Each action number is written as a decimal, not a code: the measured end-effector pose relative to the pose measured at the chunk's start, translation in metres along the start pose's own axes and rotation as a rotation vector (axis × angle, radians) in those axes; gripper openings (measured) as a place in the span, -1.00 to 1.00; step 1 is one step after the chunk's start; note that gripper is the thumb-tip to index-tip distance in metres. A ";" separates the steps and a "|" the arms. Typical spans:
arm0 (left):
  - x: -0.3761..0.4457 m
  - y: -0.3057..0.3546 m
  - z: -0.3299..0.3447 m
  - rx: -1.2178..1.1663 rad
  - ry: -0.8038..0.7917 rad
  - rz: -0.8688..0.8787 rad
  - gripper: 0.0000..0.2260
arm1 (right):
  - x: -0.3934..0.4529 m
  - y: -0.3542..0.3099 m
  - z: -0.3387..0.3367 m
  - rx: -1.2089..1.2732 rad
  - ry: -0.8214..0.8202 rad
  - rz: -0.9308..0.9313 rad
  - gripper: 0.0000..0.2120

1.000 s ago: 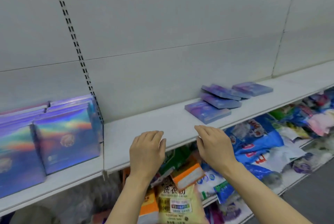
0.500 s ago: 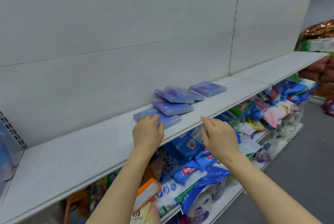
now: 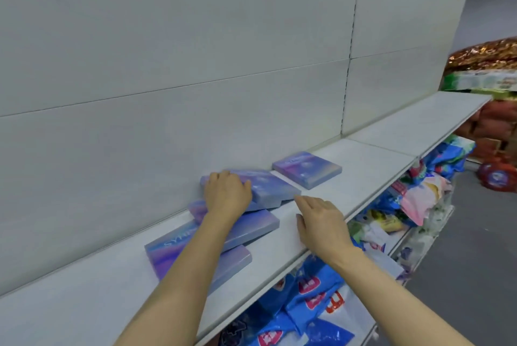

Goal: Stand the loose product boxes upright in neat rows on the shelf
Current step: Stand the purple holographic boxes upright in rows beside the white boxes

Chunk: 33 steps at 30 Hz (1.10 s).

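boxes (image 3: pixel 307 169): purple-blue gradient with pink streaks, pale lettering, grey-lilac sides
shelf (image 3: pixel 363 161): plain white
back panel (image 3: pixel 167 38): plain pale grey-white
bags (image 3: pixel 316 287): bright blue with red-and-white labels
packets (image 3: pixel 419 200): pink, white, green and yellow mix
floor (image 3: pixel 481 261): dark grey
far goods (image 3: pixel 484 55): glittery gold-brown above a green-and-white band
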State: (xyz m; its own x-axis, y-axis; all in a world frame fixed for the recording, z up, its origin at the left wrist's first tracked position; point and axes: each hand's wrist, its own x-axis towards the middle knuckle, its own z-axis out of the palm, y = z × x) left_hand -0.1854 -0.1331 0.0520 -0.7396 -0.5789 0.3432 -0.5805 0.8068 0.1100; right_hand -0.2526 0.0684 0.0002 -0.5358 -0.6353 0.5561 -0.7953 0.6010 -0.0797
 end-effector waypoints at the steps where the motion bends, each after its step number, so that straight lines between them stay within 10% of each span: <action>1: 0.008 0.001 0.004 0.014 -0.033 -0.025 -0.63 | 0.009 0.000 0.007 0.026 -0.016 0.001 -0.64; 13: 0.063 0.045 0.025 -0.438 -0.407 -0.558 -0.58 | 0.050 0.023 0.037 0.344 -0.260 -0.072 -0.51; 18: 0.070 0.063 0.012 -0.576 -0.243 -0.667 -0.83 | 0.060 0.043 0.043 0.403 -0.264 -0.167 -0.55; 25: 0.090 0.052 0.057 -0.939 -0.015 -0.836 -0.41 | 0.057 0.067 0.043 0.519 -0.180 -0.293 -0.56; 30: 0.053 0.081 0.025 -1.173 0.134 -0.776 -0.72 | 0.097 0.111 0.041 0.595 -0.135 0.023 -0.74; 33: 0.038 0.085 0.016 -1.319 0.288 -0.753 -0.67 | 0.131 0.144 0.062 0.243 -0.273 0.186 -0.41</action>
State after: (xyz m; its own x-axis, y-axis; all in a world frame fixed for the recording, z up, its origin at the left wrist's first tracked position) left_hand -0.2687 -0.0884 0.0595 -0.2450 -0.9693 -0.0226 0.0410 -0.0336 0.9986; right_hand -0.4548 0.0412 0.0104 -0.7063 -0.6518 0.2760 -0.7040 0.6064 -0.3695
